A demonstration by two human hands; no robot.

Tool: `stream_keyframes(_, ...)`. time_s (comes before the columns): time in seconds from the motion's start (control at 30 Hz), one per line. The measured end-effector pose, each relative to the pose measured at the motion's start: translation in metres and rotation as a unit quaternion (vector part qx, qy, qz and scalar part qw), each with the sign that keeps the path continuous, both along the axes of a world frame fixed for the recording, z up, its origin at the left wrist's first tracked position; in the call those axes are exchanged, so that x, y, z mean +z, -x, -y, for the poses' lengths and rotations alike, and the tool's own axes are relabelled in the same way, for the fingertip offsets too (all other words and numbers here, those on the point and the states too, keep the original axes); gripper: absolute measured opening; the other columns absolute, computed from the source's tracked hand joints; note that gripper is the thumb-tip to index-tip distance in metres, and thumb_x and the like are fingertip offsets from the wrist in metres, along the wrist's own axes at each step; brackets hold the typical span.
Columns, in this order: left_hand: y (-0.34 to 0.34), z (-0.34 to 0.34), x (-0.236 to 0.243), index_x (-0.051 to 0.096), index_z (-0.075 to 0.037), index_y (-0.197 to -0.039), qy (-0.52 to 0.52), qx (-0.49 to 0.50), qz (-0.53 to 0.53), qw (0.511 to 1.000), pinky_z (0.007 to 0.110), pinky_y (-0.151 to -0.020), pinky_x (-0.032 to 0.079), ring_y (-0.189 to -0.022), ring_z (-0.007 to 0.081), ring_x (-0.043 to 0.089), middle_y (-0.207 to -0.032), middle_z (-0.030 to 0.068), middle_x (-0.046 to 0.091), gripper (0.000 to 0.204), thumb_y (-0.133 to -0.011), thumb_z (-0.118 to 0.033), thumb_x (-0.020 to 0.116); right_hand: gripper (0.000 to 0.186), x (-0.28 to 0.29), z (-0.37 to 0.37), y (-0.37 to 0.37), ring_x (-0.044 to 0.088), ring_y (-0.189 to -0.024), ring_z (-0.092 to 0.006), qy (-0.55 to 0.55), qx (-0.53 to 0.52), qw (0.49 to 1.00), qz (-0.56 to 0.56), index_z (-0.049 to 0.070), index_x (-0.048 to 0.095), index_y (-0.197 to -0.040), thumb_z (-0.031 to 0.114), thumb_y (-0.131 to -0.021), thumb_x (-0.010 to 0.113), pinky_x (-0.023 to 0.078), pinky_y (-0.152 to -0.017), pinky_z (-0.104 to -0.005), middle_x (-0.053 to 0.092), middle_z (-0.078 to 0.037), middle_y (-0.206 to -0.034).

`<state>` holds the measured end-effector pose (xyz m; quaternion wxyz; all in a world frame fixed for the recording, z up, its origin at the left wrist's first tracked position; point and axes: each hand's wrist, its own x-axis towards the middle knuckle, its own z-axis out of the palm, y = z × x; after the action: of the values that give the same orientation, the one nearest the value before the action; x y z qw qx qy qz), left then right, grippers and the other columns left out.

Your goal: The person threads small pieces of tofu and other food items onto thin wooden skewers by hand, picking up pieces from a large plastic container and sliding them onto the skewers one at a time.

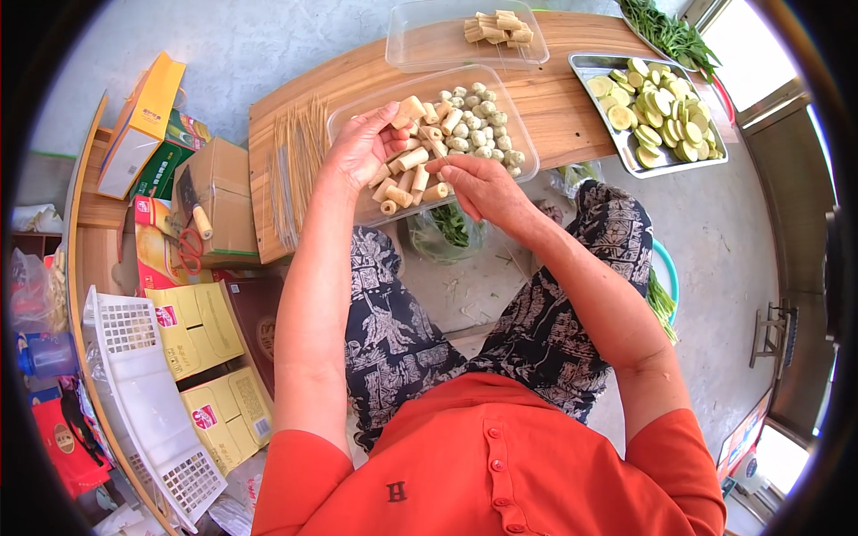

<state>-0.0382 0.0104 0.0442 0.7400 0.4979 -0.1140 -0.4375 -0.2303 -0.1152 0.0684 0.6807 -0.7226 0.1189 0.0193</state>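
My left hand (368, 143) grips a short tan tubular roll (410, 111) over the left part of a clear plastic tray. My right hand (487, 189) is closed in a pinch at the tray's near side, on what looks like a thin bamboo skewer, mostly hidden by the fingers. Inside the clear tray (527, 152) lie several tan rolls (413, 159) on the left and greenish-grey balls (478, 125) on the right. Left of the tray, a bundle of bamboo skewers (297, 170) is spread on the wooden table (567, 121).
A second clear container (429, 45) with bundled tan pieces (500, 29) stands behind. To the right are a metal tray (597, 67) of sliced green squash (661, 112) and leafy greens (666, 34). At left, a cardboard box (219, 192) bears a knife (192, 201) and red scissors (189, 250).
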Motion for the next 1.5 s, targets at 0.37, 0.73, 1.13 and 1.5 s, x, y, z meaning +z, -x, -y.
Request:
stream_keyframes(0.37,0.014,0.010,0.006,0.062,-0.001,-0.103,0.026,-0.064,0.036,0.997,0.024,-0.067,0.054,-0.071,0.0120,0.062,-0.086,0.0076,0.066,0.024,-0.086,-0.018,0.066,0.025,-0.009,0.007,-0.011,0.037,-0.041,-0.0048,-0.003,-0.046,0.999,0.026,0.003,0.062,-0.102,0.019,-0.097,0.043,0.030,-0.043,-0.0222,0.042,0.004,-0.047)
stream_keyframes(0.73,0.000,0.003,0.001,0.061,0.000,-0.104,0.065,0.044,0.032,0.996,0.026,-0.071,0.052,-0.074,0.0132,0.061,-0.086,0.0064,0.065,0.023,-0.086,-0.014,0.065,0.025,-0.012,0.003,-0.002,0.033,-0.041,-0.0030,-0.017,-0.044,0.998,0.037,0.005,0.063,-0.105,0.020,-0.098,0.043,0.026,-0.042,-0.0196,0.039,0.005,-0.047)
stream_keyframes(1.13,0.006,0.004,0.002,0.062,-0.002,-0.102,0.043,-0.023,0.052,0.997,0.025,-0.071,0.052,-0.075,0.0122,0.061,-0.088,0.0054,0.066,0.021,-0.087,-0.016,0.064,0.025,-0.007,0.005,-0.002,0.035,-0.041,-0.0033,-0.015,-0.054,0.998,0.027,0.005,0.063,-0.103,0.019,-0.097,0.043,0.026,-0.042,-0.0201,0.039,0.005,-0.047)
stream_keyframes(1.5,0.022,0.015,0.005,0.062,0.000,-0.101,0.000,-0.040,0.082,0.996,0.024,-0.068,0.053,-0.072,0.0112,0.061,-0.083,0.0048,0.064,0.022,-0.086,-0.016,0.066,0.022,-0.015,0.010,-0.013,0.040,-0.041,-0.0059,-0.031,-0.088,0.994,0.050,0.002,0.062,-0.098,0.017,-0.096,0.047,0.032,-0.042,-0.0234,0.044,0.002,-0.047)
